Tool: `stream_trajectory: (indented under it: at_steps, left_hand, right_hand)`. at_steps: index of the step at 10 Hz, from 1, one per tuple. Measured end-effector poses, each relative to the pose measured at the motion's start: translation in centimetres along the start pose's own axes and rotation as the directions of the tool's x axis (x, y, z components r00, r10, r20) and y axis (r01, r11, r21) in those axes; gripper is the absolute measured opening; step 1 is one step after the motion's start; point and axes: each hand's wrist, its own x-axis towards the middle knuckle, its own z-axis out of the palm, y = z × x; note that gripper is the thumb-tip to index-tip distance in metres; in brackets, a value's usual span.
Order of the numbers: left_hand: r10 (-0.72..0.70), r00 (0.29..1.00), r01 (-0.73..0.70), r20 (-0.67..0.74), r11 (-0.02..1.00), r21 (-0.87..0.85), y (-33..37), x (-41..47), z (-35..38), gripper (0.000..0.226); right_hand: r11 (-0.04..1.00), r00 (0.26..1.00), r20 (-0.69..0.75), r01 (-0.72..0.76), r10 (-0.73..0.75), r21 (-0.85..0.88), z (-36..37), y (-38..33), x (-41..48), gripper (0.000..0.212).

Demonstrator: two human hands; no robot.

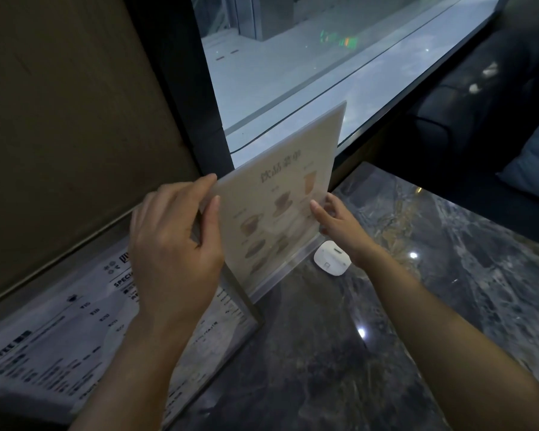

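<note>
Between the two grips, upright on the marble table (324,368): the drink menu stand (277,219). Pinched at one side edge by the left hand (175,253) and at the other by the right hand (339,225), thumbs in front, probably to keep it square while shifting. Just below the right grip, a small white device (332,259).

Dim interior, pale daylight through the window (293,73), glare spots on the marble table (417,306), soft blur, wide-angle bending

Dark marble table (339,353) beside window (293,73), sofa (495,88).
</note>
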Motion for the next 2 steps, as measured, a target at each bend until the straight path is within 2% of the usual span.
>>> stream_trajectory:
  at_steps: [1,2]
  left_hand:
    - [0.0,1.0,0.0,-0.007,0.999,-0.041,0.39,0.16,-0.1,0.024]
    - [0.033,0.999,-0.034,-0.042,0.999,-0.005,1.05,0.17,-0.25,0.025]
  right_hand:
    - [0.993,0.998,-0.058,0.032,-0.039,-0.112,-0.34,-0.54,-0.76,0.045]
    - [0.965,0.988,-0.154,-0.023,-0.018,-0.26,-1.2,-0.97,-1.17,0.071]
